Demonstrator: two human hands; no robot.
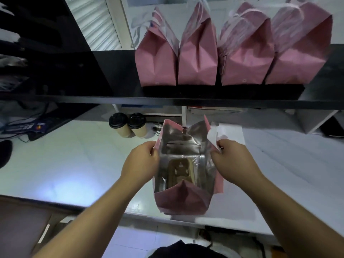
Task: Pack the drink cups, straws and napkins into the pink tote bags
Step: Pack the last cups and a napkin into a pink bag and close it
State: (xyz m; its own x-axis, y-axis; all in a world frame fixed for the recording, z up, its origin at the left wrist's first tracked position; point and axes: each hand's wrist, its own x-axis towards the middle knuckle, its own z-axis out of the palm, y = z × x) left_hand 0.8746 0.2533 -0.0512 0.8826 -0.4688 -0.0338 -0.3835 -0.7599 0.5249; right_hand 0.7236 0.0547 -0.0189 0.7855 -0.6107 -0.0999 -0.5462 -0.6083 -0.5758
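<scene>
Near the front edge of the white worktop, the left hand and right hand each pinch a side rim of the pink, foil-lined tote bag, pulling its mouth wide for loading. What may be a brown cardboard cup carrier lies at the bottom. Two tan paper cups with black lids wait near the back edge.

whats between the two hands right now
In the head view, the open pink bag stands between the left hand and the right hand. Each hand grips one side of its mouth, showing the silver lining.
</scene>
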